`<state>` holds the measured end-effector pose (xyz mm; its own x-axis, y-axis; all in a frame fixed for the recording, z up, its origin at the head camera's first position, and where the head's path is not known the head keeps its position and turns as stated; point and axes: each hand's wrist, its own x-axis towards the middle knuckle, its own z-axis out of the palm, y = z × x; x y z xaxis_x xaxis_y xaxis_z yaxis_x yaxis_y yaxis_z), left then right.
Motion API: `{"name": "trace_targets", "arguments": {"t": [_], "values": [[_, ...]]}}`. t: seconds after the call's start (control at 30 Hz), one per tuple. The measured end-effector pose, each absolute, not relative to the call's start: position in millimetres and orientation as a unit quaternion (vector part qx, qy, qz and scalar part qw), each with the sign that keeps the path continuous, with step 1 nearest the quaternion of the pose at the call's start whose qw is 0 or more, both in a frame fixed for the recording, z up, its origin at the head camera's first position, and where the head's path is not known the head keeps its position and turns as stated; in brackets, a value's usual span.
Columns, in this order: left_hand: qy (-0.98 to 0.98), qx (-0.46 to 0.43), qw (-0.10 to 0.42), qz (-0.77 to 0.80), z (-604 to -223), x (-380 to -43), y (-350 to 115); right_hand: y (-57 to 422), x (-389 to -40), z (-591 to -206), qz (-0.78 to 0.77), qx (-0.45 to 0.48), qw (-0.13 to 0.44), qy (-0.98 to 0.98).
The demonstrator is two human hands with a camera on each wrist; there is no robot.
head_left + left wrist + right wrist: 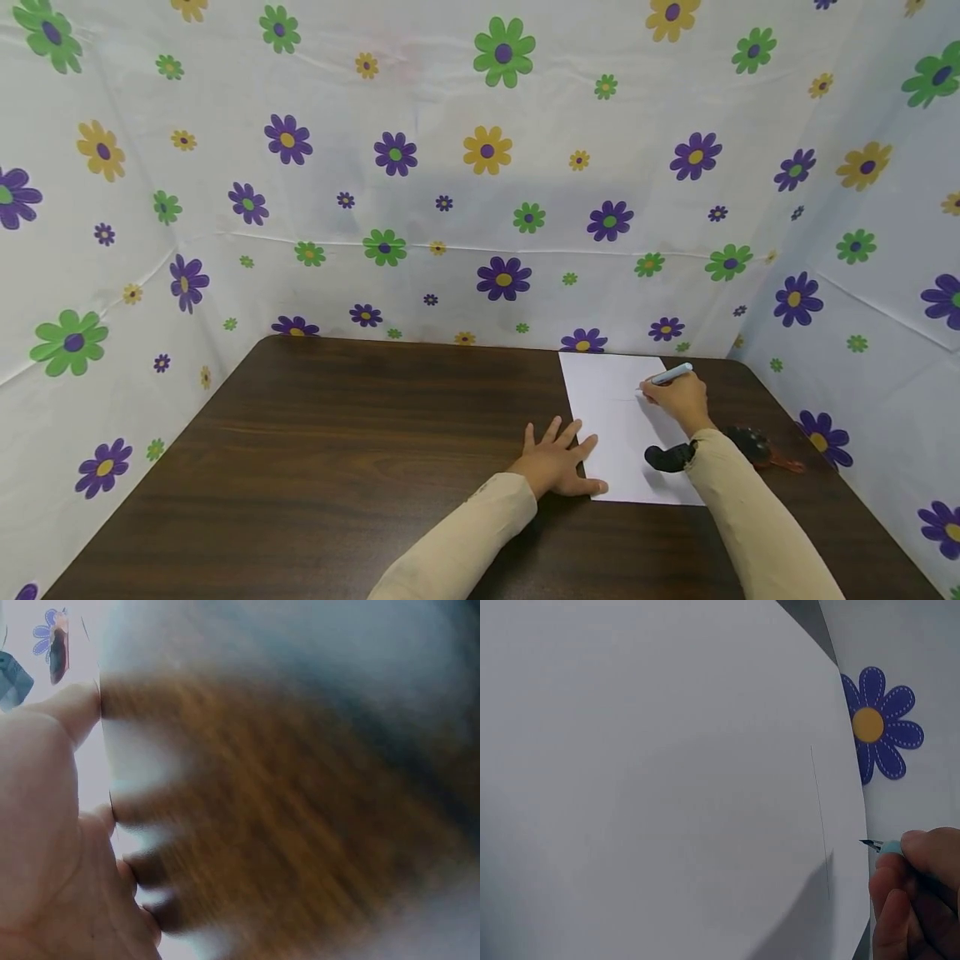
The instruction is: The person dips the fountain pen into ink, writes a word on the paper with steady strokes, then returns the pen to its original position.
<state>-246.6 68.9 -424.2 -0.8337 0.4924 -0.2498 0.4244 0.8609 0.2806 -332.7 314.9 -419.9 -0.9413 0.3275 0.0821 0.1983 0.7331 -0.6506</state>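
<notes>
A white sheet of paper [611,433] lies at the right of the dark wooden table. My left hand [557,462] rests at its left edge with the fingers spread, thumb and fingertips over the paper's edge. In the right wrist view my right hand [915,896] pinches a light blue pen [889,847], its dark tip pointing at the sheet. One thin straight line [821,821] runs across the paper close to its far edge. From the head view, the right hand sits over the upper right part of the sheet, the pen [671,374] slanting up to the right.
A dark object with a reddish end [757,447] lies on the table [360,433] beyond the right sleeve, which partly hides it. A black wrist camera [667,458] hangs over the paper. Flower-patterned cloth [427,200] rises behind the table and along both sides.
</notes>
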Motion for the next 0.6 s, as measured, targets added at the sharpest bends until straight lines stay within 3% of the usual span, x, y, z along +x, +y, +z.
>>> {"name": "trace_targets", "arguments": {"t": [0.3, 0.6], "values": [[0.949, 0.241, 0.175, 0.105, -433, -249, 71, 298, -339, -426, 0.372, -0.168, 0.111, -0.906], [0.953, 0.240, 0.153, 0.103, -430, -248, 69, 293, -339, -428, 0.371, -0.204, 0.109, -0.900]]}}
